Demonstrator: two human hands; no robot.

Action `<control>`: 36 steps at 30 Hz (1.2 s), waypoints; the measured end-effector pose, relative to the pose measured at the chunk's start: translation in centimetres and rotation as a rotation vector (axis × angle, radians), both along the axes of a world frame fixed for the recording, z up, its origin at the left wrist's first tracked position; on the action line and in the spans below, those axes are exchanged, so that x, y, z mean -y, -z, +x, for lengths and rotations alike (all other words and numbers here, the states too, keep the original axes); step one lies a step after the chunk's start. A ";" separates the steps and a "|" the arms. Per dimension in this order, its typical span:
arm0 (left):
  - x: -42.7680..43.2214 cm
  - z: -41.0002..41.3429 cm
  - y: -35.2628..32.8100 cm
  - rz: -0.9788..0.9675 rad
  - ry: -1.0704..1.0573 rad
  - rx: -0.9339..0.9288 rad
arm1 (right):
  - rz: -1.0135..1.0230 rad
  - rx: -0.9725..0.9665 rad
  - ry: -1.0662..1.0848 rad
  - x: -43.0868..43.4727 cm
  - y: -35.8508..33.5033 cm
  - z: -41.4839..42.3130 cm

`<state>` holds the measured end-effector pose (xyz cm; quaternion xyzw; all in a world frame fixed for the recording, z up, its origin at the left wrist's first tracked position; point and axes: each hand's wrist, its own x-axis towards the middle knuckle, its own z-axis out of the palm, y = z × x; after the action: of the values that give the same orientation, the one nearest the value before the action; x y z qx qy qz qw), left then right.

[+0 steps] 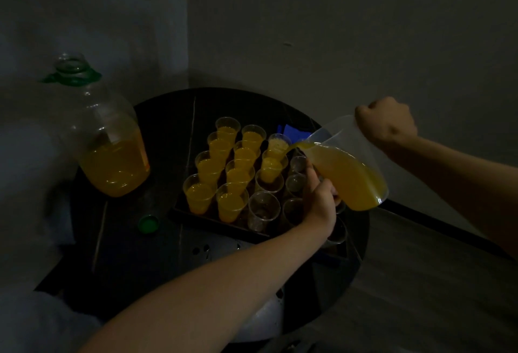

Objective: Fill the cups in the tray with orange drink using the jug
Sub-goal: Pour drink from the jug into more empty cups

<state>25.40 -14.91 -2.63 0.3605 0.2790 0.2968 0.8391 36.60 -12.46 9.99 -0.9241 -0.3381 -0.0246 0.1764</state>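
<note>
Free tabletop (126, 254) beside tray (213, 225) (bottle (106, 142) behind)

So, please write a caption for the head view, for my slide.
Right hand tilts the jug, pouring orange drink into a cup on the tray; left hand touches the jug's underside.

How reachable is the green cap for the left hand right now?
Probably yes, but not freely: the green cap lies uncovered on the table left of the tray, yet the left hand is steadying the jug mid-pour and would have to let go first.
</note>
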 end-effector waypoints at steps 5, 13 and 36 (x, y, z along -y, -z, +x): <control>0.0 0.1 0.1 0.008 0.002 -0.017 | -0.009 0.004 0.002 -0.2 0.4 0.2; 0.1 0.1 0.0 -0.005 -0.004 -0.029 | -0.021 0.021 0.006 -0.4 0.6 0.4; -1.0 -1.3 -1.5 0.039 -0.049 0.015 | 0.079 -0.016 -0.013 0.2 -0.3 -0.4</control>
<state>24.07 -13.92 -1.16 0.3676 0.2758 0.3255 0.8264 36.18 -12.68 10.31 -0.9144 -0.3416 -0.0291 0.2154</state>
